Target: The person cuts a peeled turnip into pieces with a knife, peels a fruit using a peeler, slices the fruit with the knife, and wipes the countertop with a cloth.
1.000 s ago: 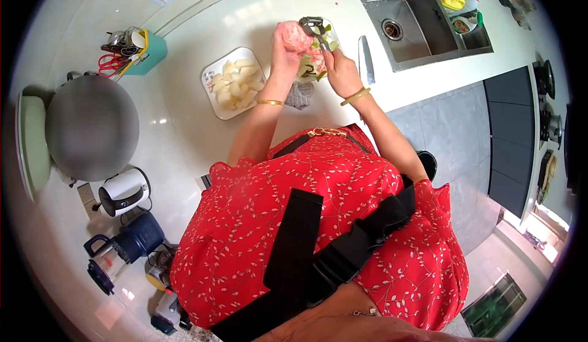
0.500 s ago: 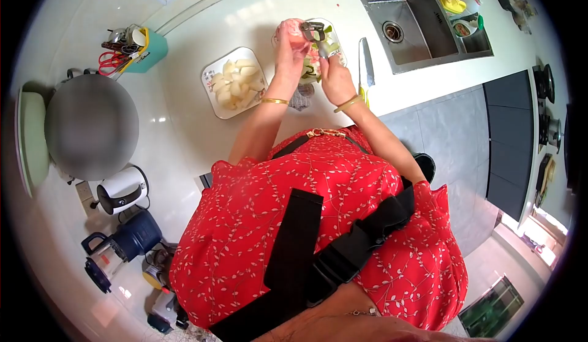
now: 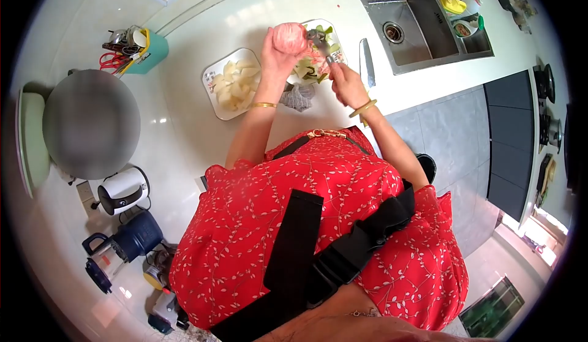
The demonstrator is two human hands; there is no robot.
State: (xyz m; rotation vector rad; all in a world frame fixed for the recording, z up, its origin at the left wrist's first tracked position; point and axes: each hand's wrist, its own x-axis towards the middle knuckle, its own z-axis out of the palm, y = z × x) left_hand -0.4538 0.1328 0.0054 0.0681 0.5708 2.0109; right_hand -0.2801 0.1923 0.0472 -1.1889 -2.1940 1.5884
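My left hand (image 3: 278, 59) cups a round pink fruit or vegetable (image 3: 290, 38) from below and the left; its exact kind is not clear. Its surface is pale pink with lighter streaks. In my right hand (image 3: 348, 85) is a peeler (image 3: 321, 40), its dark head close by the right side of the pink piece; whether they touch I cannot tell. Beneath them a patterned plate (image 3: 340, 49) holds green and pink peelings (image 3: 315, 66). To the left, a white square plate (image 3: 211, 91) bears pale cut chunks (image 3: 234, 86).
A knife (image 3: 366, 60) lies right of the peelings plate, its handle partly behind my right wrist. Crumpled clear plastic (image 3: 297, 97) sits near the counter's front. The sink (image 3: 404, 20) is at the right, a teal utensil holder (image 3: 147, 54) at the left.
My right hand and the peeler have moved down and right. My left hand has shifted slightly left, so more of the pink piece and the crumpled plastic shows.
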